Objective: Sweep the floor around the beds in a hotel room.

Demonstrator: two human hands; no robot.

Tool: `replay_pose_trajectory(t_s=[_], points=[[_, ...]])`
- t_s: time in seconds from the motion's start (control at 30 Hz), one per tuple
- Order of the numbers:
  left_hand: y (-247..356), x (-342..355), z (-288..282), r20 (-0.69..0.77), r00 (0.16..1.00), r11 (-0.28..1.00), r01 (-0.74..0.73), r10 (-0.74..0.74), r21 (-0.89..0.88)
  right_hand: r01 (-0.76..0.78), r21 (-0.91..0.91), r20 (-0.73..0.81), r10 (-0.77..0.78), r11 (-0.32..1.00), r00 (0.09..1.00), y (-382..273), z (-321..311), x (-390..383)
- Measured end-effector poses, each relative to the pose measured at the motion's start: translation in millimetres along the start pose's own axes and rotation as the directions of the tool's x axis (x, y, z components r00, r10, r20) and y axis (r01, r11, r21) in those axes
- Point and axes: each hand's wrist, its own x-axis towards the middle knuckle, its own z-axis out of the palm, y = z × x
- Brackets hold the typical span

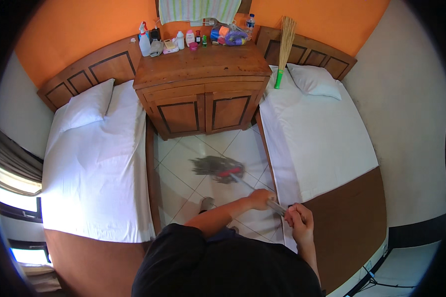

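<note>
A mop with a metal pole point(244, 183), a red head and dark grey strands rests on the white floor tiles between two beds. The strands are a little smeared by motion and fan out to the left. Both fists are wrapped round the pole, which slants from the mop head up toward my right side. Lower on the pole is my left hand point(260, 199), its forearm crossing in front of my body. My right hand point(300, 221) grips near the upper end, beside the right bed's edge.
A wooden cabinet point(203, 74) holding bottles and a bulging plastic bag point(229, 36) closes off the far end. White-sheeted beds flank the aisle: the left bed point(94, 183) and the right bed point(327, 148). A stick broom point(285, 49) with a green handle leans by the right pillow point(314, 81).
</note>
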Motion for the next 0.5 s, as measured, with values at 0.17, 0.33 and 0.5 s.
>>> replay_pose_trajectory(t_s=[0.17,0.33,0.5], points=[[32,22,51,-0.002,0.981,0.961,-0.191,0.194,-0.199,0.053,-0.334,0.02,-0.05,0.941,0.999,11,-12,-31],[27,14,70,-0.078,0.978,0.942,-0.208,0.194,-0.263,0.071,-0.376,0.154,-0.013,0.924,0.988,12,-15,-44],[52,-28,47,-0.173,0.984,0.989,-0.066,0.043,-0.133,0.106,-0.265,0.28,-0.029,0.958,0.96,0,-19,-46]])
